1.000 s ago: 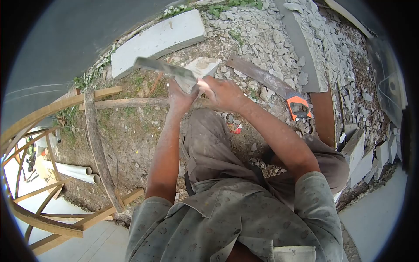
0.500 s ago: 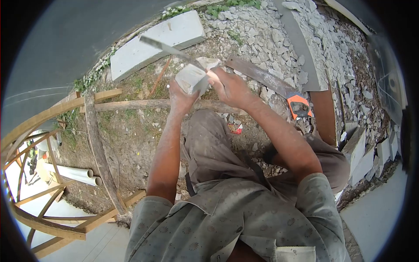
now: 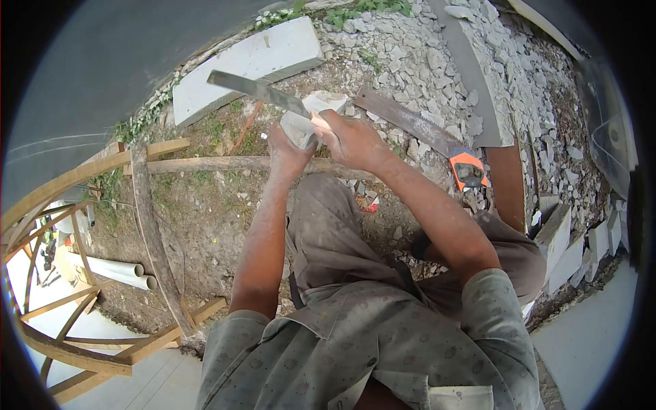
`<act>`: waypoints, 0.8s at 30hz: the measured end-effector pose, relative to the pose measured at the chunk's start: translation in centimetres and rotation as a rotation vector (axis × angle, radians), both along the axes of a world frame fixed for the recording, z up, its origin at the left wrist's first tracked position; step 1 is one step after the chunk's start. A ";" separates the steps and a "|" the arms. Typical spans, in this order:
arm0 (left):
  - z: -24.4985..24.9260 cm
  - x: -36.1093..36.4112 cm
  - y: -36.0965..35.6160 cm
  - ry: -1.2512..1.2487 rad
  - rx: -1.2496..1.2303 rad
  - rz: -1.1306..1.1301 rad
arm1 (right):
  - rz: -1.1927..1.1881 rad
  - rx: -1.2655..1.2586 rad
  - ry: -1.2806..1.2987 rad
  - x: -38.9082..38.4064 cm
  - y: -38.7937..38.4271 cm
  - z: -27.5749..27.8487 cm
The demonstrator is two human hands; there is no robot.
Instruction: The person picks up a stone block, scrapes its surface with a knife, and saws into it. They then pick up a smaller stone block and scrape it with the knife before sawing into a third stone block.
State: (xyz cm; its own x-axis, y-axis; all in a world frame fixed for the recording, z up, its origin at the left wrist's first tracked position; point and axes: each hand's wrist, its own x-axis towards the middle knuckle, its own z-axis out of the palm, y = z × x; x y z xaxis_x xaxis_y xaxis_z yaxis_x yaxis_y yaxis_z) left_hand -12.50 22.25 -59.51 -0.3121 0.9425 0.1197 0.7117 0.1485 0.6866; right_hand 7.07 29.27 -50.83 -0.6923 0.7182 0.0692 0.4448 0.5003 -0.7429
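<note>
Since half a second ago the flat blade (image 3: 253,87) has dropped from pointing steeply up to lying flatter, its edge right at the top of the white chunk (image 3: 298,128). My left hand (image 3: 287,154) is wrapped tight under that chunk and my right hand (image 3: 352,140) is closed on the blade's handle end, the two nearly touching. My worry is that the blade skids off the crumbly face straight into my left thumb, since it sits right below the edge, or the chunk snaps and lands on my knee (image 3: 328,225) underneath. Beyond my grip lie another small block (image 3: 328,101) and a big white slab (image 3: 246,58). A handsaw (image 3: 410,119) lies off to the right of my right hand, and a wooden pole (image 3: 205,164) runs just under both hands.
</note>
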 end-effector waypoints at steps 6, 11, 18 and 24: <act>0.5 0.2 0.2 0.001 -0.037 0.051 | -0.120 -0.144 -0.101 0.2 2.3 -3.4; 0.9 0.7 0.1 0.049 -0.023 0.045 | -0.115 -0.158 -0.162 1.1 3.9 -7.4; 1.1 1.5 0.5 0.084 -0.033 0.053 | -0.166 -0.160 -0.180 0.5 3.0 -4.0; 0.1 0.9 0.1 0.075 -0.093 0.044 | -0.176 -0.313 -0.380 1.2 2.9 -3.9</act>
State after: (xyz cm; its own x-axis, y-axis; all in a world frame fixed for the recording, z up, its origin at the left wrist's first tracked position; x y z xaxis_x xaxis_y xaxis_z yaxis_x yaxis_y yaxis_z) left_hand -11.58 22.39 -59.37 -0.3467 0.9362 0.0572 0.7518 0.2409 0.6138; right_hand 8.29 32.16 -54.77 -0.4942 0.7718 -0.4000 0.7692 0.1738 -0.6150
